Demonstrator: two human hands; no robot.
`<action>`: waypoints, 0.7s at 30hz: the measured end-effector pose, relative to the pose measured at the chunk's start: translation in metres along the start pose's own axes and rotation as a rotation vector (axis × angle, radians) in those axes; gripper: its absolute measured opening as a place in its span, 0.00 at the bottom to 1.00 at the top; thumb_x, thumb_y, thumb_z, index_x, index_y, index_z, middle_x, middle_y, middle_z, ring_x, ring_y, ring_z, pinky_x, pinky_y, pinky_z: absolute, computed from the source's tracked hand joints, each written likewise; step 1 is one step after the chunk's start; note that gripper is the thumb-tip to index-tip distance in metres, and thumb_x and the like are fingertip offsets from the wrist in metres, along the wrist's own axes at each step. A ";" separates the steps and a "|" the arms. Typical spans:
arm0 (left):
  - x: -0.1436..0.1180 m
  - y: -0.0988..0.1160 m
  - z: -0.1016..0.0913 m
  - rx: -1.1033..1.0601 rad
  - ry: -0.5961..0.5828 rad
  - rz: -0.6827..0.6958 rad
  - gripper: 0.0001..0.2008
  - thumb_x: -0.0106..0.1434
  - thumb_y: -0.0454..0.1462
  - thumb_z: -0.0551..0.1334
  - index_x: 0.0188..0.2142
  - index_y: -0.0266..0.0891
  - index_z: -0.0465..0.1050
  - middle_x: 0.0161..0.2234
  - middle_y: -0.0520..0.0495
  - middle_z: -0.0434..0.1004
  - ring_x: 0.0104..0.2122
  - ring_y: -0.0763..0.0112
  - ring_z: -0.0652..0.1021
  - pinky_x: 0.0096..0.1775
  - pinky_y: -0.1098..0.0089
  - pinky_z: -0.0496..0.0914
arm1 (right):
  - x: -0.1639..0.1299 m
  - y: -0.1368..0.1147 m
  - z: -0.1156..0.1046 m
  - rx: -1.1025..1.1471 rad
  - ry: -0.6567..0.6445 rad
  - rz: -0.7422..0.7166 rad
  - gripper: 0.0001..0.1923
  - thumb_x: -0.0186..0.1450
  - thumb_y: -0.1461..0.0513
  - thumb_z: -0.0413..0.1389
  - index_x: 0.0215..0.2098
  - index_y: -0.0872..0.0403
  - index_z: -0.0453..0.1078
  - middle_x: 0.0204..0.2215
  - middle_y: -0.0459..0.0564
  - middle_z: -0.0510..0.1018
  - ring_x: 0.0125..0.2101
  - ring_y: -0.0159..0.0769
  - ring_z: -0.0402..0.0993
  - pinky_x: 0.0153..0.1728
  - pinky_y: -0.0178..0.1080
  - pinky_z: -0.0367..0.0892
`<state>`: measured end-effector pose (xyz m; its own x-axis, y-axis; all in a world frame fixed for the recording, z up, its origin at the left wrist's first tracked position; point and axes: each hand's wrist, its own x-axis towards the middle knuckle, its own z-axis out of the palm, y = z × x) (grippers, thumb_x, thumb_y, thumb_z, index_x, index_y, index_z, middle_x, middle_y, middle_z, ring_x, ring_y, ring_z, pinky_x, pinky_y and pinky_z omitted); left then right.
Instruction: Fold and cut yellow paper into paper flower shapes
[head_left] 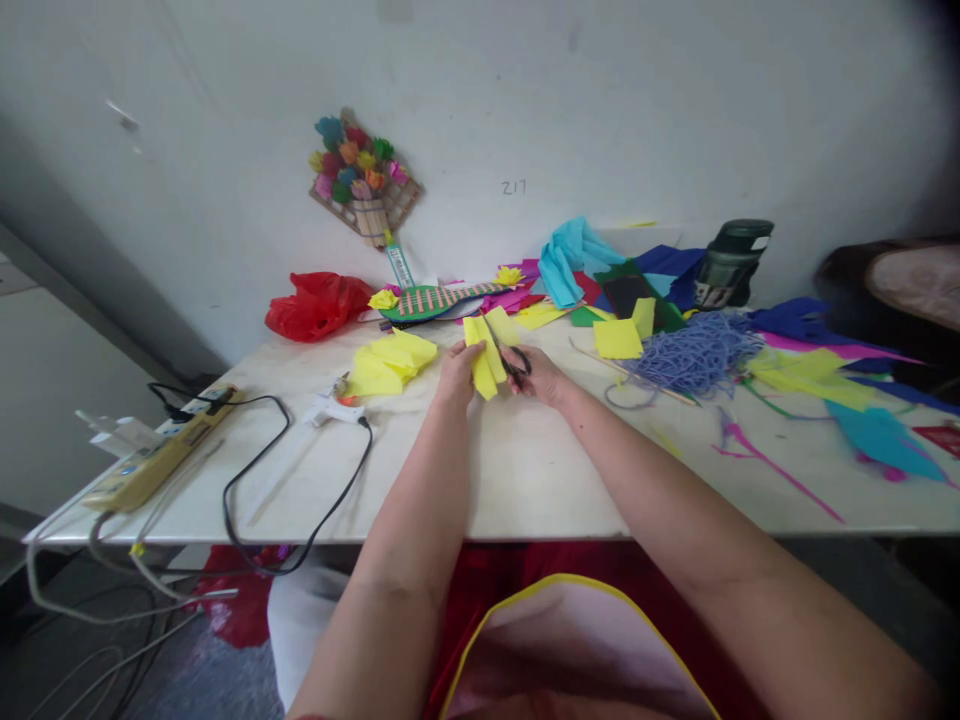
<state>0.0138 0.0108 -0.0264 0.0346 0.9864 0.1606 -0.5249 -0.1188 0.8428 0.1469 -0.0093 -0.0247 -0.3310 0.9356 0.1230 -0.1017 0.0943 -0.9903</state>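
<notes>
At table centre, out past both my forearms, I see the left hand [459, 368] pinching a folded yellow paper piece [484, 355] by its left edge, fingers closed on it. Paper is bright yellow, thin, folded into a few overlapping layers, lower end hanging down to a blunt point, upper corner fanning out right. It sits just above the white table [525, 470], held between the two hands. My right hand [536, 375] is curled through the dark handles of the scissors [508, 358], gripping them; blades angle up-left into the paper, tips crossing the yellow sheet. Blade gap too small to tell.

Left of the hands, a loose pile of yellow paper [390, 362] lies flat on the table, near but not touching the held piece. Further left, a white glue gun [334, 408] with a black cord, then a power strip [161, 450] at the table's edge. A red plastic bag [315, 305] sits against the wall. On the right, a yellow square sheet [616, 338], a tangle of blue-purple string [697, 352], a dark bottle [731, 262], plus scattered coloured paper scraps [825, 375]. A paper flower craft [364, 180] hangs on the wall.
</notes>
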 end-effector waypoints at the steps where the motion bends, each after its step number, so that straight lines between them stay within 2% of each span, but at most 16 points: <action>1: 0.000 0.000 0.000 0.002 -0.001 0.005 0.12 0.43 0.36 0.65 0.29 0.33 0.68 0.23 0.44 0.74 0.28 0.63 0.76 0.34 0.64 0.69 | 0.000 0.000 0.000 -0.003 0.002 -0.001 0.19 0.54 0.47 0.52 0.25 0.56 0.60 0.12 0.42 0.65 0.10 0.24 0.59 0.07 0.28 0.45; 5: 0.001 0.000 -0.001 0.002 0.004 0.015 0.12 0.43 0.36 0.65 0.28 0.33 0.69 0.22 0.45 0.74 0.26 0.64 0.76 0.34 0.64 0.69 | 0.001 0.002 0.000 -0.001 0.005 -0.011 0.20 0.54 0.47 0.52 0.25 0.56 0.60 0.12 0.42 0.65 0.10 0.23 0.59 0.07 0.27 0.45; 13: 0.000 0.001 0.001 -0.016 0.019 0.002 0.12 0.43 0.35 0.65 0.29 0.33 0.69 0.23 0.44 0.75 0.30 0.61 0.76 0.36 0.62 0.69 | 0.002 0.002 -0.001 0.015 0.005 -0.030 0.20 0.53 0.47 0.52 0.25 0.56 0.60 0.12 0.41 0.64 0.10 0.23 0.59 0.07 0.27 0.46; 21: 0.002 -0.002 -0.001 -0.027 0.011 0.013 0.13 0.42 0.36 0.66 0.28 0.32 0.68 0.23 0.44 0.75 0.26 0.65 0.76 0.35 0.64 0.69 | 0.001 0.002 0.001 0.018 0.018 -0.027 0.19 0.54 0.48 0.52 0.25 0.56 0.60 0.11 0.41 0.64 0.09 0.24 0.59 0.07 0.27 0.45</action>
<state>0.0141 0.0134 -0.0282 0.0184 0.9860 0.1655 -0.5477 -0.1285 0.8268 0.1456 -0.0081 -0.0260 -0.3107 0.9388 0.1488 -0.1278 0.1138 -0.9852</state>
